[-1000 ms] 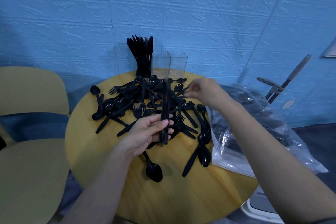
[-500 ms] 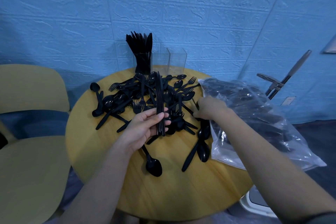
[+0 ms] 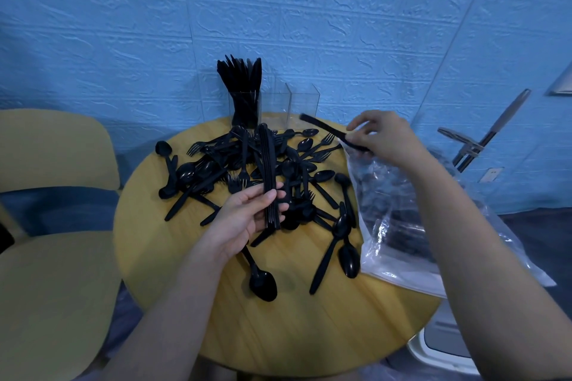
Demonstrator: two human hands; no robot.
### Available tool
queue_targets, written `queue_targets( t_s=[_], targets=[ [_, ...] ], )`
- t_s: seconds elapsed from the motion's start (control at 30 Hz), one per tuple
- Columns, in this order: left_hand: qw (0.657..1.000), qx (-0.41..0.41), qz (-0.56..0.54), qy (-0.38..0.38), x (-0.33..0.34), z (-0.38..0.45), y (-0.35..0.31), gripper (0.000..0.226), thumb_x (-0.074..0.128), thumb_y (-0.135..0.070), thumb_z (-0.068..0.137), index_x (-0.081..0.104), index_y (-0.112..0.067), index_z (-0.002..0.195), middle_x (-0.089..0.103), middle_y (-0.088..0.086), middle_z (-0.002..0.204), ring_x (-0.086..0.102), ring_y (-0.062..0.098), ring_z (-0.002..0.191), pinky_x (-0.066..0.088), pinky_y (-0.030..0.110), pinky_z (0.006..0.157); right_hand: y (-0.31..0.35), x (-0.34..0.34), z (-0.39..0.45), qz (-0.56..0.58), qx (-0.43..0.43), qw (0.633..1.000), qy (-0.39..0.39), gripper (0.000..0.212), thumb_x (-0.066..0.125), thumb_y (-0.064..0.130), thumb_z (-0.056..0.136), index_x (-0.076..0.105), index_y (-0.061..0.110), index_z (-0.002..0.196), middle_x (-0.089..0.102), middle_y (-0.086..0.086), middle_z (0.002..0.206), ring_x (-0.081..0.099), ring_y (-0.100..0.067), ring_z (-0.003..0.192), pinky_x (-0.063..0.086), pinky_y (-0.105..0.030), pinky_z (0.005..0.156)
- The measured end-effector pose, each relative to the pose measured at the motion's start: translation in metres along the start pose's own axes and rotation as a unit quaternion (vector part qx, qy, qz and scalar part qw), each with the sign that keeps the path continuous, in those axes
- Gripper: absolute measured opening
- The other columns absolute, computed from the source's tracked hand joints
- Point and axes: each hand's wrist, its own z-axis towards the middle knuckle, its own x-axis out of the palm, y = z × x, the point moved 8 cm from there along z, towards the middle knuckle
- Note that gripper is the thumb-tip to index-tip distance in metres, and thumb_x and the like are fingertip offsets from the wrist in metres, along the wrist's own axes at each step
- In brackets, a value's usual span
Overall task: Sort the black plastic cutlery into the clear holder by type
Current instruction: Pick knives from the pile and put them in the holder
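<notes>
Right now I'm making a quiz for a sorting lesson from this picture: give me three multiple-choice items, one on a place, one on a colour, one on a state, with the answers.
1. Where does the clear holder stand?
A. At the table's far edge, by the wall
B. On the chair
C. Inside the plastic bag

2. What colour is the round table?
A. White
B. Yellowish wood
C. Red

3. What is the left hand doing?
A. Resting flat on the table
B. Hanging idle
C. Gripping a bundle of knives

Answers:
1. A, the holder sits at the far rim of the table against the blue wall, its left compartment full of upright cutlery.
2. B, the bare top shows yellow wood grain.
3. C, its fingers curl round the bundle of knives, while the right hand pinches a single piece.
</notes>
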Motion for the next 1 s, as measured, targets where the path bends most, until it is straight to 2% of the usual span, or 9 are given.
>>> queue_targets(
  t_s=[0.1, 0.2, 0.33, 0.47, 0.63, 0.77, 0.83, 0.9, 1.0],
  targets=[
    [1.000, -0.010, -0.014, 0.002, 0.000, -0.001, 0.000, 0.023, 0.052, -0.006, 0.093, 0.064, -0.006, 0.112, 0.072, 0.003, 0.093, 0.069, 0.013, 0.078, 0.058, 0.026, 0.067, 0.009, 0.006, -0.005, 0.139, -0.028, 0.989, 0.043, 0.002, 0.069, 0.009, 0.084, 0.068, 0.008, 0.086, 0.064, 0.002, 0.063, 0.057, -0.005, 0.047, 0.048, -0.019, 0.054],
    [0.999, -0.029, -0.038, 0.016, 0.003, -0.003, 0.000, 0.021, 0.050, -0.007, 0.093, 0.064, -0.007, 0.109, 0.073, 0.004, 0.092, 0.069, 0.013, 0.076, 0.058, 0.025, 0.065, 0.011, 0.018, -0.010, 0.180, -0.050, 0.977, 0.098, 0.006, 0.069, 0.008, 0.083, 0.069, 0.013, 0.080, 0.066, 0.008, 0.061, 0.055, -0.005, 0.051, 0.050, -0.016, 0.058],
    [0.995, -0.053, -0.066, 0.050, 0.009, -0.007, 0.001, 0.021, 0.052, -0.011, 0.088, 0.065, -0.007, 0.104, 0.072, 0.004, 0.084, 0.070, 0.015, 0.072, 0.057, 0.022, 0.060, 0.013, 0.034, -0.016, 0.173, -0.079, 0.966, 0.178, 0.006, 0.068, 0.006, 0.080, 0.070, 0.011, 0.079, 0.068, 0.008, 0.069, 0.055, -0.004, 0.055, 0.049, -0.015, 0.062],
    [0.993, -0.062, -0.077, 0.071, 0.014, -0.010, 0.001, 0.026, 0.056, -0.014, 0.079, 0.071, -0.007, 0.098, 0.071, 0.005, 0.080, 0.069, 0.015, 0.065, 0.056, 0.022, 0.055, 0.012, 0.048, -0.019, 0.107, -0.110, 0.960, 0.233, 0.012, 0.070, 0.010, 0.080, 0.071, 0.019, 0.086, 0.068, 0.002, 0.089, 0.061, -0.008, 0.081, 0.051, -0.018, 0.075],
    [0.984, -0.057, -0.158, 0.052, 0.008, -0.009, 0.000, 0.025, 0.039, -0.004, 0.093, 0.064, -0.001, 0.096, 0.070, 0.010, 0.074, 0.064, 0.015, 0.053, 0.054, 0.022, 0.047, 0.011, 0.052, -0.020, 0.077, -0.126, 0.958, 0.246, 0.017, 0.065, 0.005, 0.086, 0.070, 0.021, 0.087, 0.067, 0.015, 0.084, 0.059, -0.002, 0.080, 0.047, -0.016, 0.073],
    [0.987, -0.076, -0.095, 0.100, 0.016, -0.011, 0.003, 0.020, 0.065, -0.017, 0.076, 0.076, -0.005, 0.088, 0.071, 0.009, 0.080, 0.064, 0.014, 0.055, 0.054, 0.022, 0.049, 0.023, 0.052, -0.018, 0.046, -0.151, 0.958, 0.241, 0.017, 0.068, 0.012, 0.084, 0.072, 0.028, 0.087, 0.058, 0.007, 0.092, 0.057, -0.007, 0.087, 0.048, -0.023, 0.081],
    [0.985, -0.078, -0.076, 0.133, 0.016, -0.011, 0.005, 0.043, 0.085, -0.026, 0.061, 0.074, -0.006, 0.097, 0.072, 0.010, 0.089, 0.066, 0.015, 0.061, 0.056, 0.023, 0.053, 0.032, 0.056, -0.013, -0.017, -0.170, 0.958, 0.230, 0.018, 0.070, 0.016, 0.083, 0.071, 0.034, 0.086, 0.053, 0.010, 0.093, 0.053, -0.006, 0.089, 0.044, -0.025, 0.086],
    [0.983, -0.079, -0.063, 0.152, 0.014, -0.011, 0.006, 0.067, 0.092, -0.032, 0.051, 0.069, -0.005, 0.108, 0.071, 0.010, 0.094, 0.067, 0.015, 0.065, 0.057, 0.024, 0.056, 0.042, 0.062, -0.009, -0.065, -0.182, 0.958, 0.214, 0.016, 0.072, 0.017, 0.082, 0.070, 0.033, 0.086, 0.049, 0.013, 0.093, 0.048, -0.001, 0.086, 0.039, -0.021, 0.083],
    [0.982, -0.072, -0.056, 0.162, 0.014, -0.013, 0.004, 0.066, 0.093, -0.033, 0.051, 0.071, -0.008, 0.108, 0.071, 0.007, 0.093, 0.066, 0.014, 0.066, 0.057, 0.024, 0.058, 0.056, 0.072, -0.010, -0.078, -0.204, 0.959, 0.181, 0.015, 0.073, 0.012, 0.081, 0.069, 0.021, 0.093, 0.049, 0.011, 0.096, 0.051, -0.008, 0.081, 0.043, -0.018, 0.076]
  ],
)
